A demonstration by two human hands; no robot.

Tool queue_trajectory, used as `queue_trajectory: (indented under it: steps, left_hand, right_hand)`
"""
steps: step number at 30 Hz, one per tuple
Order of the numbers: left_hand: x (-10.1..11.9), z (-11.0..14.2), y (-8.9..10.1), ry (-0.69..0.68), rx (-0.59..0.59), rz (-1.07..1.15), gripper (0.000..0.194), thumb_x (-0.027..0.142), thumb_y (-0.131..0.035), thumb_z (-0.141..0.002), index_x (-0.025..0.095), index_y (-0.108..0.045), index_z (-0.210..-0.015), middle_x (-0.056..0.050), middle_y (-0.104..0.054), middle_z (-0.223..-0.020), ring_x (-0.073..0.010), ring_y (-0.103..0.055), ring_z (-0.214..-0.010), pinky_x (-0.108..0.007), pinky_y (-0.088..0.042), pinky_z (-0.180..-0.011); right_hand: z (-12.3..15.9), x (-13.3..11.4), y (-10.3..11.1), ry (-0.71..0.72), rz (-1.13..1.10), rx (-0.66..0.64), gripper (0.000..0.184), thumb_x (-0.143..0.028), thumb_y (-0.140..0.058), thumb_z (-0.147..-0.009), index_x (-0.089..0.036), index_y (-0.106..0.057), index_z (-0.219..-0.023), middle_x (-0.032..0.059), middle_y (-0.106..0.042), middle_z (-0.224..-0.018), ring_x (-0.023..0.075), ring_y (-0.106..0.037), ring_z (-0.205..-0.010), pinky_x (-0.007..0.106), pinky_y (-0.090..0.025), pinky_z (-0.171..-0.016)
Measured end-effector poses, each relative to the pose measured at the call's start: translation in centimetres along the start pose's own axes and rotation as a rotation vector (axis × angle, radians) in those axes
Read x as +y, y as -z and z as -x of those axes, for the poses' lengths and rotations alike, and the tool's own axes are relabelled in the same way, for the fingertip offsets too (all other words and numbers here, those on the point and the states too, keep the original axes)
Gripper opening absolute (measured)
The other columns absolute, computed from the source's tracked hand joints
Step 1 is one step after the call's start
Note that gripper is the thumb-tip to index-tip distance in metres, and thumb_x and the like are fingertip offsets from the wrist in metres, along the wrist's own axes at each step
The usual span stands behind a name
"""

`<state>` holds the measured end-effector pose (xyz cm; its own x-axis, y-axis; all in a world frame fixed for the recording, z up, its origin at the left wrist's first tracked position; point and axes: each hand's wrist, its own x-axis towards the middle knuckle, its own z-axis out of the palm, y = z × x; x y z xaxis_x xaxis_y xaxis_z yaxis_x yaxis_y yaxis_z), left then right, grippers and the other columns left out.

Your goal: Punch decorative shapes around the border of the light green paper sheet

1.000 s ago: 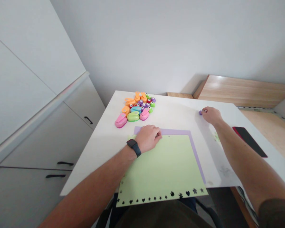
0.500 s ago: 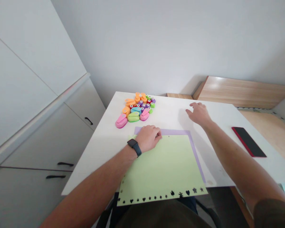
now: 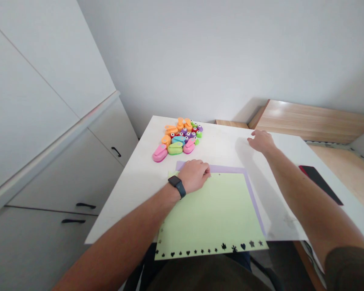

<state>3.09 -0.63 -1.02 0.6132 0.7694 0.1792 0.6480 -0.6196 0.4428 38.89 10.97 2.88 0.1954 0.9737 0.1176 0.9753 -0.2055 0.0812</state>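
Note:
A light green sheet of paper (image 3: 212, 214) lies over a purple sheet (image 3: 227, 169) and overhangs the table's front edge. Dark cut-out hearts, stars and leaf shapes run along its near edge, and one small hole shows near its far edge. My left hand (image 3: 195, 174), with a watch on the wrist, rests on the far left of the green paper, fingers curled closed and holding it down; the fingertips are partly hidden. Beyond the paper on the right, my right hand (image 3: 262, 142) hovers above the table with thumb and fingers apart, and nothing shows in it.
Several colourful craft punches (image 3: 175, 148), large and small, are clustered at the back left of the white table (image 3: 133, 182). A black and red flat object (image 3: 323, 186) lies on the right. Behind are a wall and wooden boards (image 3: 315, 119); white cabinets (image 3: 100, 149) stand at left.
My right hand has let go of a small purple punch, now out of sight, and its fingers have spread. It moved left, then slightly right. My left hand stays on the paper.

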Motion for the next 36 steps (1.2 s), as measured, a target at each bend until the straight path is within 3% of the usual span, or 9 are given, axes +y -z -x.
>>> queue_trajectory:
  steps: [3, 7, 12, 16, 20, 26, 31, 36]
  left_hand:
    - [0.0, 0.0, 0.1, 0.008, -0.008, 0.001, 0.014, 0.033, -0.062, -0.095, 0.021, -0.069, -0.091, -0.007, -0.069, -0.091, -0.0236, -0.064, -0.091, -0.038, -0.047, -0.082]
    - [0.1, -0.1, 0.1, 0.006, -0.005, 0.005, 0.015, 0.034, -0.061, -0.095, 0.021, -0.069, -0.091, -0.007, -0.07, -0.092, -0.0235, -0.064, -0.091, -0.038, -0.047, -0.083]
    - [0.0, -0.1, 0.0, -0.005, 0.006, -0.007, 0.015, 0.034, -0.062, -0.095, 0.022, -0.069, -0.09, -0.005, -0.07, -0.09, -0.0237, -0.064, -0.09, -0.038, -0.047, -0.083]
    - [-0.1, -0.1, -0.2, -0.005, 0.009, -0.011, 0.015, 0.034, -0.062, -0.095, 0.022, -0.069, -0.09, -0.005, -0.069, -0.089, -0.0231, -0.064, -0.089, -0.037, -0.046, -0.082]
    - [-0.2, -0.1, -0.2, 0.001, 0.01, -0.011, 0.014, 0.034, -0.062, -0.095, 0.022, -0.069, -0.089, -0.005, -0.069, -0.089, -0.0227, -0.064, -0.089, -0.036, -0.046, -0.081]
    - [-0.2, -0.1, -0.2, 0.0, 0.002, -0.015, 0.014, 0.034, -0.061, -0.095, 0.022, -0.068, -0.091, -0.005, -0.069, -0.091, -0.0228, -0.063, -0.089, -0.036, -0.045, -0.08]
    - [0.0, -0.1, 0.0, 0.005, -0.012, -0.028, 0.014, 0.034, -0.061, -0.095, 0.022, -0.068, -0.092, -0.005, -0.069, -0.092, -0.0233, -0.063, -0.09, -0.037, -0.045, -0.08]
    - [0.2, 0.0, 0.3, 0.014, -0.02, -0.033, 0.013, 0.033, -0.06, -0.095, 0.021, -0.068, -0.093, -0.005, -0.07, -0.093, -0.023, -0.063, -0.091, -0.037, -0.045, -0.081]
  right_hand:
    - [0.2, 3.3, -0.7, -0.074, 0.032, -0.056, 0.049, -0.037, -0.063, -0.088, -0.007, -0.069, -0.126, 0.0245, -0.068, -0.125, 0.0381, -0.061, -0.12, 0.046, -0.046, -0.098]
    - [0.6, 5.7, -1.6, -0.095, 0.048, -0.144, 0.037, -0.036, -0.065, -0.086, -0.014, -0.077, -0.113, 0.0177, -0.074, -0.118, 0.0327, -0.066, -0.111, 0.039, -0.048, -0.09]
    - [1.1, 7.2, -1.8, -0.126, 0.077, -0.184, 0.034, -0.036, -0.064, -0.086, -0.014, -0.079, -0.107, 0.0179, -0.075, -0.112, 0.0323, -0.067, -0.108, 0.039, -0.049, -0.089]
    - [1.4, 6.8, -1.7, -0.123, 0.09, -0.113, 0.05, -0.042, -0.064, -0.087, -0.009, -0.069, -0.125, 0.0232, -0.068, -0.123, 0.0351, -0.062, -0.117, 0.042, -0.047, -0.097]
    - [1.9, 2.7, -1.2, 0.048, -0.017, -0.009, 0.056, -0.05, -0.063, -0.089, -0.011, -0.064, -0.129, 0.0215, -0.067, -0.124, 0.0341, -0.06, -0.12, 0.044, -0.045, -0.103]
    - [2.8, -7.9, 0.6, 0.324, -0.263, -0.011, 0.047, -0.047, -0.062, -0.092, -0.013, -0.067, -0.123, 0.0167, -0.071, -0.115, 0.03, -0.064, -0.108, 0.042, -0.048, -0.1]
    - [2.0, -15.2, 0.5, 0.375, -0.411, -0.028, 0.047, -0.045, -0.061, -0.095, -0.013, -0.065, -0.129, 0.0145, -0.071, -0.12, 0.0259, -0.067, -0.105, 0.035, -0.05, -0.096]
    - [0.3, -19.4, -0.9, 0.36, -0.453, -0.047, 0.043, -0.042, -0.061, -0.095, -0.017, -0.065, -0.131, 0.0127, -0.073, -0.117, 0.0273, -0.066, -0.11, 0.037, -0.048, -0.096]
